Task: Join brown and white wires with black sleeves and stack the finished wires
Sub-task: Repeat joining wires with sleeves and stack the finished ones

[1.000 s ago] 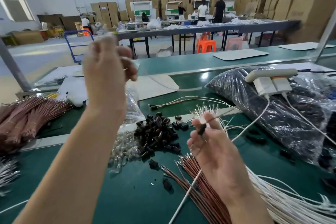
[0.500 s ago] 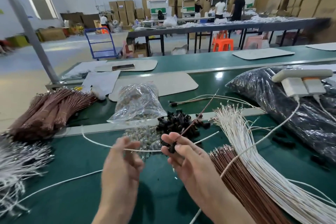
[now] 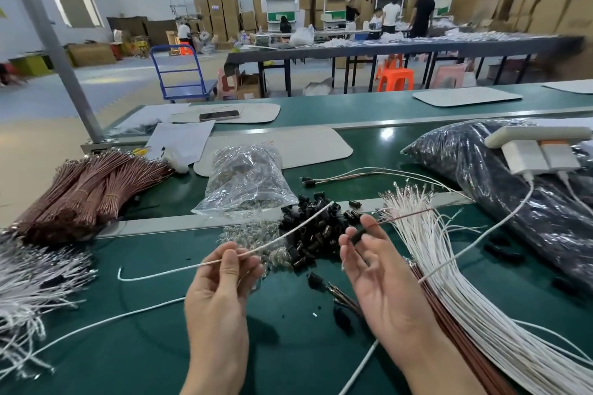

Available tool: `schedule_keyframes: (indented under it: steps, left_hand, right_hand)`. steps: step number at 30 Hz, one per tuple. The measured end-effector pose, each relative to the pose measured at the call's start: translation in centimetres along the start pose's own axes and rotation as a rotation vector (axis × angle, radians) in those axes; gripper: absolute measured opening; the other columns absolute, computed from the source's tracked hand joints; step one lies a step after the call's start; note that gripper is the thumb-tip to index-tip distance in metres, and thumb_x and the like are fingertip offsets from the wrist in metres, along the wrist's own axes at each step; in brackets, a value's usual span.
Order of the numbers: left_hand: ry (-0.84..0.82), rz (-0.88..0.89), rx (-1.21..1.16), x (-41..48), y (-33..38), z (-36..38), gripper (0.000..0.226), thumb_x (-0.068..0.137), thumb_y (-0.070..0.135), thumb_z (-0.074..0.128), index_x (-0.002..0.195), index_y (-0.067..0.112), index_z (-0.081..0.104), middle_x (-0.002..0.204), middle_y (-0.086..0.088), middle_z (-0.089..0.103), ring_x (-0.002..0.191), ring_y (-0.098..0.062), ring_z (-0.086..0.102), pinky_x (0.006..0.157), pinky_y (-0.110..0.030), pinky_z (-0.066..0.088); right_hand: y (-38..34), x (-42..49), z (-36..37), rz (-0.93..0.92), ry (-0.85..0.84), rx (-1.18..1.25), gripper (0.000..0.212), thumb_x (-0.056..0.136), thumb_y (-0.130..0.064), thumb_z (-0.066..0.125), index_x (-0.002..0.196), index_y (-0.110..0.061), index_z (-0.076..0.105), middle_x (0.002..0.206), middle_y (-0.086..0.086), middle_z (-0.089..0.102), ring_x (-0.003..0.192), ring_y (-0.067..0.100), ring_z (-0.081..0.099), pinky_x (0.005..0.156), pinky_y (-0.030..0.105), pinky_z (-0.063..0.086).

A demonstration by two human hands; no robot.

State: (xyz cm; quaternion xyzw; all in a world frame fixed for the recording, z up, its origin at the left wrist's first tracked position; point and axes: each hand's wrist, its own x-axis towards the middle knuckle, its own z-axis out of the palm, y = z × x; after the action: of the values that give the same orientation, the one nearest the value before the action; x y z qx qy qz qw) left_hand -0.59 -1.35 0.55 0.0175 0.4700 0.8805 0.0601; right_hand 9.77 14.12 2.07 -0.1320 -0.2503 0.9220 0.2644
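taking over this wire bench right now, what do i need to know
Left hand: pinches one thin white wire, its far end pointing at the sleeve pile.
Right hand: pinches a small black plastic sleeve; a thin brown wire runs out of it to the right.
Supplies: loose pile of black sleeves mid green belt; long white wire bundle on the right.
Done: what look like a couple of joined wires lie behind the pile.
Left: the white wire is not yet in the sleeve; probably seat it, then stack.
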Motion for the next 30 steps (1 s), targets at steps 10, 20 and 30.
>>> schedule_keyframes:
  steps: [10,20,30]
  left_hand:
    - [-0.096,0.075,0.137,-0.2,-1.2,0.1,0.017,0.090,0.020,0.060,0.100,0.010,0.069,0.075,-0.002,0.071,0.069,-0.012,0.069,0.066,-0.020,0.058]
    - [-0.048,0.091,0.159,0.1,-1.2,-0.3,0.012,0.098,0.013,0.057,0.101,0.011,0.068,0.076,-0.001,0.073,0.071,-0.012,0.070,0.066,-0.019,0.058]
    - [-0.029,0.058,0.119,0.0,-1.1,-0.1,0.012,0.098,0.013,0.057,0.103,0.009,0.068,0.078,-0.003,0.073,0.073,-0.013,0.071,0.068,-0.020,0.059]
  right_hand:
    - [-0.8,0.7,-1.0,-0.072,0.031,-0.027,0.028,0.089,-0.007,0.060,0.111,-0.012,0.077,0.110,0.011,0.075,0.092,0.022,0.075,0.075,0.032,0.062]
    - [-0.5,0.7,-1.2,-0.040,-0.048,-0.034,0.032,0.092,-0.003,0.056,0.115,-0.016,0.076,0.126,0.011,0.070,0.103,0.025,0.073,0.083,0.039,0.060]
    - [-0.3,0.3,-0.6,0.021,-0.078,-0.102,0.038,0.088,-0.002,0.057,0.121,-0.015,0.072,0.127,0.011,0.069,0.099,0.024,0.073,0.079,0.034,0.061]
